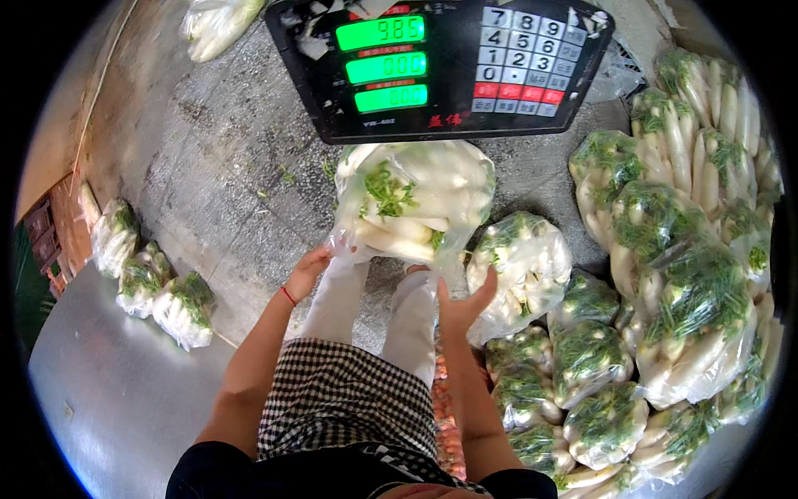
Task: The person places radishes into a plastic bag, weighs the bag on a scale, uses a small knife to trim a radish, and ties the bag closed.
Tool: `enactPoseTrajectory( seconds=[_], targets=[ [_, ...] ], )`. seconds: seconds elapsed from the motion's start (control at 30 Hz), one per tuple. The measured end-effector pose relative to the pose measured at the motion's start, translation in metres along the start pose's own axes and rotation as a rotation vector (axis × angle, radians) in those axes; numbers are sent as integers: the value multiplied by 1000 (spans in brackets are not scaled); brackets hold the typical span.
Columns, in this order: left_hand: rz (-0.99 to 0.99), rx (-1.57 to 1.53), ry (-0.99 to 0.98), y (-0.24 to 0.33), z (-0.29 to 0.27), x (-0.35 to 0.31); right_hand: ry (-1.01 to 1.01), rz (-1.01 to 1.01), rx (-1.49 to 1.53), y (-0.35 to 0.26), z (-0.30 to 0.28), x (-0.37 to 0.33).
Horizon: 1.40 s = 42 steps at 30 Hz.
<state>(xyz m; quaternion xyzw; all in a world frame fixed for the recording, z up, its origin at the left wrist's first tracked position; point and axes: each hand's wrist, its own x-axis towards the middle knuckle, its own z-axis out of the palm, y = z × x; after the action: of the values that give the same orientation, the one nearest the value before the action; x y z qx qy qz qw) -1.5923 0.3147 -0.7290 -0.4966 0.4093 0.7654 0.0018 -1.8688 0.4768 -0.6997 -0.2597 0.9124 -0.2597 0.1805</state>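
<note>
A clear plastic bag [465,187] of white radishes with some green leaves lies in front of me, just below the black scale display [453,125]. At the bag's near left corner, my left hand [312,264] is closed on the plastic edge. My right hand [467,306] is by the bag's near right corner, with thumb and fingers spread apart. Its thumb is against or very close to the loose plastic; I cannot tell which. Just right of that hand sits another bagged bunch of radishes [532,258]. What the bag rests on is hidden beneath it.
Many bagged radishes with leafy tops [665,283] are piled along the right side. Several smaller bags [154,279] lie at the left by a smooth metal surface [125,374]. Another bag [218,29] is on the stained grey floor [224,141] at the far left.
</note>
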Motion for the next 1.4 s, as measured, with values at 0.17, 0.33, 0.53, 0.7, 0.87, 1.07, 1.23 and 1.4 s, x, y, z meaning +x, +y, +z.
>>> enactPoseTrajectory(
  seconds=[0.17, 0.33, 0.53, 0.7, 0.87, 1.07, 1.23, 1.4],
  targets=[
    [4, 515, -246, -27, 8, 29, -546, -258, -205, 26, 34, -7],
    [-172, 259, -497, -21, 33, 10, -1239, -150, -142, 27, 50, -46],
    [-41, 186, -365, -31, 28, -7, -958, 241, -37, 56, 38, -70],
    [51, 533, -383, 39, 45, 11, -795, -323, 140, 6, -8, -5],
    [440, -321, -356, 160, 60, 35, -930, 164, 1128, -42, -99, 78],
    [221, 217, -400, 148, 110, 55, -712, -433, 609, -81, -59, 97],
    [253, 851, -794, 114, 125, 101, -907, -668, 201, -80, -11, 120],
    [351, 614, -375, 128, 84, 120, -810, -895, -63, -25, 19, 145]
  ],
)
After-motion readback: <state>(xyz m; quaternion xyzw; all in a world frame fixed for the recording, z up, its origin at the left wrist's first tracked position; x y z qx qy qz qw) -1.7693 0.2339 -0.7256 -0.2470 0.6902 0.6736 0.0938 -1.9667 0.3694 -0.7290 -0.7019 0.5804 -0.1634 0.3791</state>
